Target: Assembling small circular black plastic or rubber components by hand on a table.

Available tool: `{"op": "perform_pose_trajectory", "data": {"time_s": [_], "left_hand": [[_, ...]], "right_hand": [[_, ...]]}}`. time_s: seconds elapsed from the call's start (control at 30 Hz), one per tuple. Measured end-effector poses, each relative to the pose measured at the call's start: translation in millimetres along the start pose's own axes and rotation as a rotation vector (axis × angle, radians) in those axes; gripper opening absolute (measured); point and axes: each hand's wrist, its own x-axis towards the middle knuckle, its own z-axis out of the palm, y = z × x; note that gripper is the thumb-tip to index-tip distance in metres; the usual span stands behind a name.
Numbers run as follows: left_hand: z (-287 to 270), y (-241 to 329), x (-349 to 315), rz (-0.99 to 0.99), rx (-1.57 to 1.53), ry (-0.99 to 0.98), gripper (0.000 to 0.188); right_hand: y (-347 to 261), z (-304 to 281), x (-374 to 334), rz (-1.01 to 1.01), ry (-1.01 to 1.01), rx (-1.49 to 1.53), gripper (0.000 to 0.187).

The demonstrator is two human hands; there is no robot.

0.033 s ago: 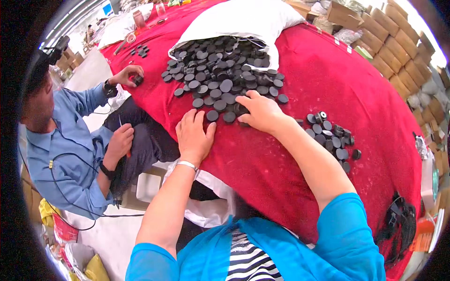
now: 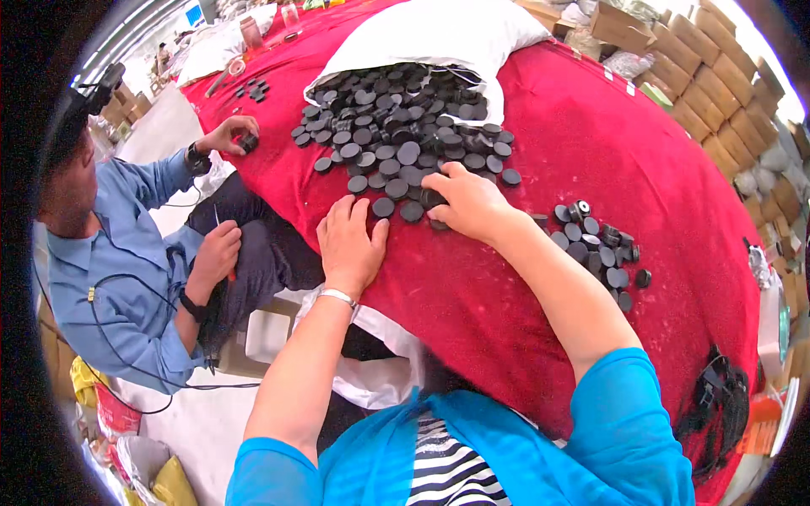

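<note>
A large heap of round black discs [image 2: 407, 153] spills toward me from the mouth of a white sack [image 2: 439, 34] on a red cloth [image 2: 557, 126]. My left hand [image 2: 350, 244] lies palm down on the cloth at the heap's near edge, fingers stretched out, its fingertips close to the nearest discs. At the heap's near right side, my right hand [image 2: 472, 201] is curled, with thumb and fingers around a black disc [image 2: 432, 199]; the hand partly covers it. A smaller group of black discs [image 2: 593, 244] lies apart to the right of my right forearm.
On the left sits a co-worker in a blue shirt [image 2: 118, 312], one hand [image 2: 232, 135] holding a dark piece at the cloth's edge, the other [image 2: 219, 253] a thin tool. A black strap bundle [image 2: 717, 396] lies at the right edge. Cardboard boxes [image 2: 709, 84] are stacked behind.
</note>
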Motion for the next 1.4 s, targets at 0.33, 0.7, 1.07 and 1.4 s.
{"op": "perform_pose_trajectory", "data": {"time_s": [0.33,0.7,1.07,1.4], "left_hand": [[6,-8,-5,0.020,0.005,0.058,0.042],[9,-10,0,0.032,0.005,0.057,0.043],[7,-6,-4,0.015,0.020,0.056,0.044],[10,-9,-4,-0.002,0.019,0.072,0.040]], "right_hand": [[15,-20,-48,-0.244,-0.165,0.261,0.025],[18,-59,-64,0.054,-0.298,0.068,0.028],[-26,-11,-48,0.107,-0.210,-0.028,0.070],[-41,14,-28,0.018,-0.141,0.033,0.040]]}}
